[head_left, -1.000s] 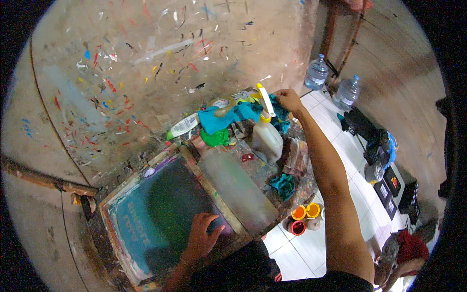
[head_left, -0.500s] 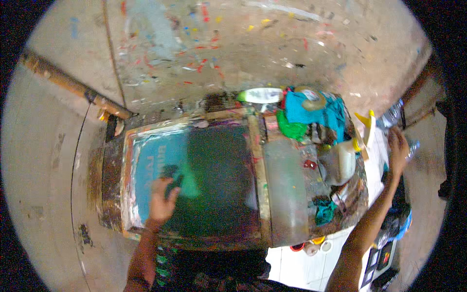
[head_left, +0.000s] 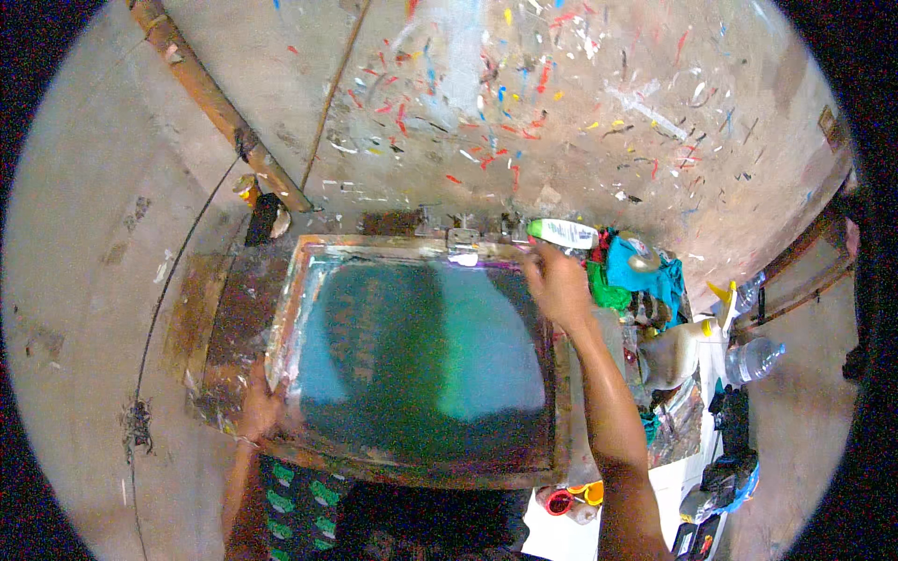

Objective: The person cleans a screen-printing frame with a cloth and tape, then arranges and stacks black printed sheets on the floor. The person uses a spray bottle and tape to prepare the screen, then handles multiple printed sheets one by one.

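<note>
Beyond the table (head_left: 245, 313), worn and dark brown at its left end, I face a grey-brown wall (head_left: 561, 103) flecked with red, yellow, blue and white. Far left, a brown pole (head_left: 201, 84) slants, a dark cable (head_left: 181, 273) trailing from it. Near right, I see bright white floor (head_left: 666, 484).

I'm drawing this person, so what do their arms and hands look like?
The left hand and right hand are bare: I see no gloves. Both forearms are bare too, without sleeves in view. Black clothing shows between them.
</note>
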Action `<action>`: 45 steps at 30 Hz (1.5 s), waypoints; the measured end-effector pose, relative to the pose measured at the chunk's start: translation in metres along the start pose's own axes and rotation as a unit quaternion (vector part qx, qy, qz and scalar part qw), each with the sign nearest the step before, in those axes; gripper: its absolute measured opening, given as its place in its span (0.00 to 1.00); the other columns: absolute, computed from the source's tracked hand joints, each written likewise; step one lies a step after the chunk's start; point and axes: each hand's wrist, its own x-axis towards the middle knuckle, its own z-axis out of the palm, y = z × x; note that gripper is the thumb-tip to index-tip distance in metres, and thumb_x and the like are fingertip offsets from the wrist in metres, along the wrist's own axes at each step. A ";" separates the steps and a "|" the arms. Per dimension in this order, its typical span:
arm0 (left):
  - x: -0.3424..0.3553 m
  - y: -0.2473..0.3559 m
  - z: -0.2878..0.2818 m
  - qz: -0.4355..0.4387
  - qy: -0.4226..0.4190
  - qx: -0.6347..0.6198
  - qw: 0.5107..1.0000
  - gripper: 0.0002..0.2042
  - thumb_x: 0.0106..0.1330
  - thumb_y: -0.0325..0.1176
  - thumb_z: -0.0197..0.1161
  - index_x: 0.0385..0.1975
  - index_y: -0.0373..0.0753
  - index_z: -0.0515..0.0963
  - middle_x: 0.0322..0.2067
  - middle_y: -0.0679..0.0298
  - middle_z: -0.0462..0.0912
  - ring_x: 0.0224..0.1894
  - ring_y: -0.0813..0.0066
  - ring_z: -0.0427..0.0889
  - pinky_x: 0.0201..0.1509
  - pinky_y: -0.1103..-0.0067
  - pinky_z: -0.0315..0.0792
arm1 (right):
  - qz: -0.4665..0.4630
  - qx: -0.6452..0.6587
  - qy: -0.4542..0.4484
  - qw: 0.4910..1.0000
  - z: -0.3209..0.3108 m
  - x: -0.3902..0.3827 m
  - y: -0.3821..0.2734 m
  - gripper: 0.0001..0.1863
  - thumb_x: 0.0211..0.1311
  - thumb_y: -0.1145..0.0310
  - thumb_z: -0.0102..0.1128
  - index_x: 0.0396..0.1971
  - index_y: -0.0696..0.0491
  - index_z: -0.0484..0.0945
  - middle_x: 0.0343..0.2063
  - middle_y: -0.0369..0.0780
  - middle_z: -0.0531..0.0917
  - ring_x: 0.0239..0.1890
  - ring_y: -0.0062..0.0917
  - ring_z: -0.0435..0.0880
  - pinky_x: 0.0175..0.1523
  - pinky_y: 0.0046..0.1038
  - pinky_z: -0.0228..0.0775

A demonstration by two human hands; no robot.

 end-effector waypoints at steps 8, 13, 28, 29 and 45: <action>-0.004 -0.020 0.016 -0.037 0.013 -0.008 0.999 0.37 0.68 0.47 0.59 0.69 0.31 0.54 0.69 0.40 0.55 0.71 0.40 0.52 0.74 0.55 0.48 | 0.038 -0.276 -0.303 0.911 0.132 0.148 -0.054 0.26 0.63 0.41 0.52 0.50 0.45 0.81 0.48 0.45 0.84 0.48 0.42 0.84 0.50 0.42 0.76; -0.003 -0.008 0.007 -0.009 0.014 0.008 1.000 0.35 0.68 0.45 0.57 0.68 0.32 0.54 0.70 0.46 0.55 0.73 0.43 0.46 0.74 0.50 0.42 | 0.047 -0.384 -0.286 0.876 0.182 0.168 -0.055 0.21 0.64 0.47 0.55 0.53 0.38 0.80 0.54 0.42 0.81 0.56 0.39 0.80 0.57 0.43 0.73; -0.010 -0.011 0.011 0.061 0.053 0.064 0.995 0.33 0.74 0.47 0.49 0.70 0.30 0.52 0.70 0.43 0.52 0.73 0.40 0.48 0.75 0.54 0.42 | 0.009 -0.444 -0.373 0.815 0.215 0.199 0.006 0.24 0.57 0.61 0.61 0.56 0.46 0.77 0.46 0.46 0.85 0.51 0.42 0.83 0.52 0.44 0.77; -0.009 -0.010 0.010 0.105 0.053 0.129 0.985 0.33 0.74 0.47 0.50 0.70 0.31 0.52 0.70 0.43 0.51 0.73 0.41 0.48 0.75 0.54 0.42 | -0.001 -0.433 -0.359 0.827 0.216 0.199 0.013 0.24 0.57 0.62 0.60 0.56 0.46 0.77 0.45 0.46 0.85 0.50 0.42 0.83 0.52 0.44 0.77; 0.003 0.014 -0.004 -0.041 -0.005 0.015 0.999 0.33 0.70 0.45 0.56 0.68 0.32 0.56 0.69 0.42 0.55 0.72 0.44 0.50 0.75 0.57 0.44 | -0.132 -0.312 -0.392 0.855 0.181 0.196 0.009 0.25 0.63 0.52 0.58 0.59 0.44 0.73 0.39 0.42 0.85 0.35 0.33 0.86 0.36 0.38 0.79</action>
